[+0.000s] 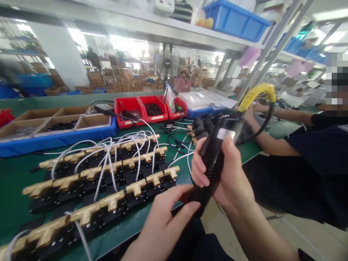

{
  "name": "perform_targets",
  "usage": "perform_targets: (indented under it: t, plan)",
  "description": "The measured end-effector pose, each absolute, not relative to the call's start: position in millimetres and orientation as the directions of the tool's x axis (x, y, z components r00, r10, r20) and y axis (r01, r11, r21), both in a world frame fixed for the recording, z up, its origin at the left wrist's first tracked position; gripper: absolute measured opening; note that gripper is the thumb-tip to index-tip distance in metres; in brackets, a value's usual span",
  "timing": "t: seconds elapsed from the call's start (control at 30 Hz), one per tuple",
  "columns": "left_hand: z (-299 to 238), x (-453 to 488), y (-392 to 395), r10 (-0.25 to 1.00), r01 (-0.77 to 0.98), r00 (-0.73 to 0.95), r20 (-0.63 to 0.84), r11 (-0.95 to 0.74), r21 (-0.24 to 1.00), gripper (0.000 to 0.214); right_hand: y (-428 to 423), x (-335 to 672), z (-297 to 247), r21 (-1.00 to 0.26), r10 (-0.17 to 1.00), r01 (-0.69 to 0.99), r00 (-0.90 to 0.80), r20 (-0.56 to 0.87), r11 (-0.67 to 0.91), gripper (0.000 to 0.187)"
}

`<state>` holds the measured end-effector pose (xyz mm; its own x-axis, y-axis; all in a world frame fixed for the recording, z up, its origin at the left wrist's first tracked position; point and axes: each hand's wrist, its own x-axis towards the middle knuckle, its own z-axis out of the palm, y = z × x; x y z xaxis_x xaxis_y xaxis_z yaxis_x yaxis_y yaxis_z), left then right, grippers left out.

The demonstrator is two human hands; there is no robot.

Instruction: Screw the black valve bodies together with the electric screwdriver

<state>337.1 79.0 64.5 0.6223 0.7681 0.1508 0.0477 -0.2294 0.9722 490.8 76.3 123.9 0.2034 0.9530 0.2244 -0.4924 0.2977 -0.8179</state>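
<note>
My right hand (231, 177) is wrapped around the body of a black electric screwdriver (210, 165), held tilted above the table's front edge. A white label shows on the tool, and a cord partly wrapped in yellow leaves its upper end. Lower down, the thumb and fingers of my left hand (168, 217) close around the tool's bottom end, so the tip is hidden. To the left lie rows of brass tee fittings (136, 188) on black housings, with white cables (110, 159) running over them.
Red bins (154, 108) with small black parts and a blue divided tray (100, 130) line the back of the green table (185, 177). More dark parts (199, 127) lie near the bins. A co-worker's arm (274, 143) is at the right. Overhead, a shelf holds a blue crate (239, 21).
</note>
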Motion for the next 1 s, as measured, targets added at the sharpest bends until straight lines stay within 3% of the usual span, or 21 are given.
perform_targets:
  t: [0.07,0.13,0.2,0.3,0.37,0.63,0.83,1.0]
  plan:
    - [65,327,97,0.758,0.179,0.508,0.410,-0.558,0.811,0.021,83,494,131,-0.802,0.882,-0.400,0.356,0.310,0.443,0.060]
    - [64,322,118,0.700,0.348,0.469,0.538,-0.707,0.616,0.023,89,498,140,-0.756,0.787,-0.298,0.438,0.435,0.583,0.065]
    - [62,323,135,0.684,0.495,0.543,0.488,-0.730,0.472,0.025,95,499,147,-0.728,0.740,-0.232,0.425,0.521,0.645,0.069]
    - [60,330,151,0.688,0.592,0.664,0.291,-0.722,0.356,0.023,102,496,148,-0.758,0.776,-0.211,0.323,0.542,0.617,0.072]
    - [59,334,155,0.662,0.570,0.709,0.243,-0.741,0.356,0.023,106,493,143,-0.786,0.813,-0.224,0.255,0.524,0.576,0.071]
    - [54,326,155,0.515,0.368,0.782,0.351,-0.836,0.407,0.034,113,492,133,-0.836,0.853,-0.179,0.178,0.491,0.519,0.070]
    - [52,326,157,0.517,0.362,0.741,0.428,-0.845,0.393,0.043,113,489,137,-0.870,0.881,-0.143,0.118,0.457,0.471,0.076]
    - [53,328,155,0.551,0.380,0.704,0.448,-0.825,0.418,0.039,111,486,137,-0.861,0.875,-0.163,0.140,0.464,0.483,0.070]
